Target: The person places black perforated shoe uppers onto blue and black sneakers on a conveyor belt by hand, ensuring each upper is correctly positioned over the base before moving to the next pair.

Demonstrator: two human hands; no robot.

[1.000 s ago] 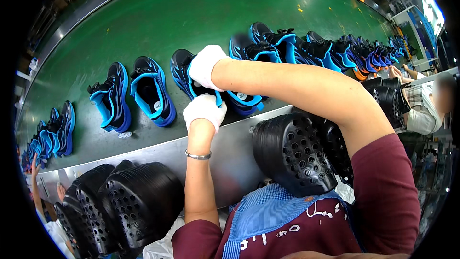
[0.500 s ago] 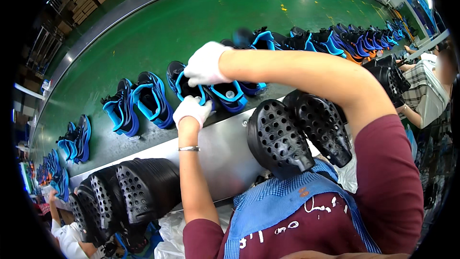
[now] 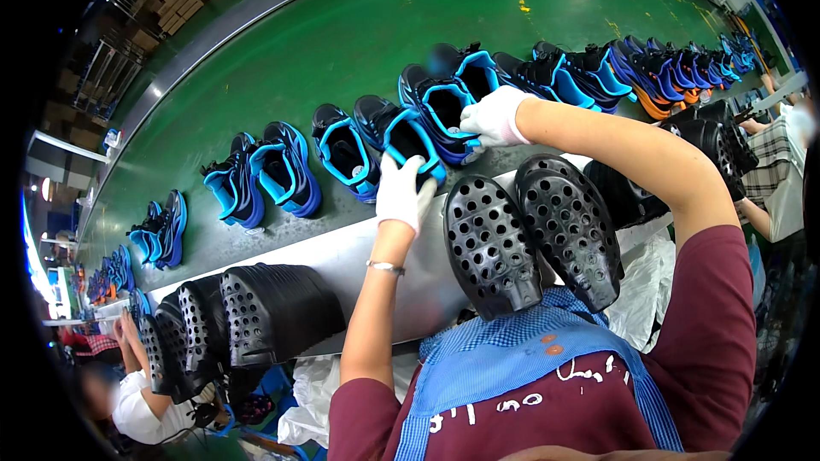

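Observation:
My left hand [image 3: 403,192], in a white glove, has its fingers closed on the heel collar of a black and blue sneaker [image 3: 373,113]. To its right, my right hand [image 3: 497,118], also gloved, pinches the heel edge of another such sneaker [image 3: 416,85]. Both sneakers rest on the green belt with their heels toward me. Just left of my left hand stands a third sneaker [image 3: 327,117], untouched, its bright blue lining showing. The fingertips of my right hand are partly hidden by the glove and the collar.
Black perforated foot-shaped forms [image 3: 491,243] stand upright before me; more are stacked [image 3: 282,312] at left on the metal ledge [image 3: 367,290]. Sneaker pairs line the green conveyor belt [image 3: 325,43] on both sides. Co-workers sit at far left [image 3: 149,410] and right [image 3: 781,171].
Both hands have moved right along the row. My left hand has left one sneaker's heel for the neighbouring one, and my right hand has gone to a sneaker further right. The view has shifted slightly.

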